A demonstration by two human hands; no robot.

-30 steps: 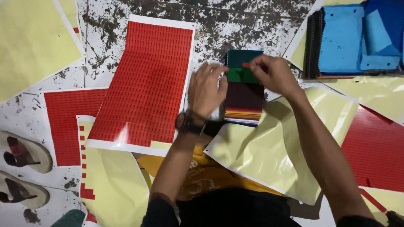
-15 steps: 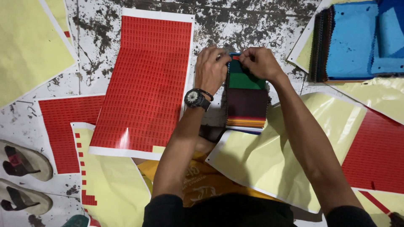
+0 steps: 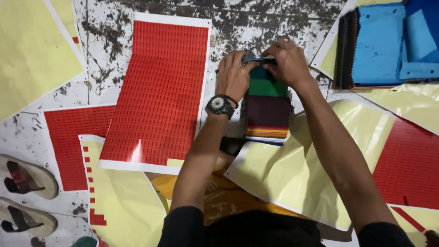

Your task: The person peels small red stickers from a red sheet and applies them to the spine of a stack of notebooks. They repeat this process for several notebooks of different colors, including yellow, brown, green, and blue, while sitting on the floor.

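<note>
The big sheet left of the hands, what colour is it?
The sheet is red with a white border, seen clearly in the head view.

far end of fabric swatch stack (image 3: 269, 103) hidden under left hand (image 3: 234, 77) and right hand (image 3: 287, 61); what fingertips pinch there too small to tell. blue cloth pile (image 3: 382, 43) cut by top and right edges. red sticker sheet (image 3: 409, 164) cut by right edge. sandals (image 3: 25, 196) cut by left edge. yellow backing paper (image 3: 27, 45) runs off top-left corner.
</note>
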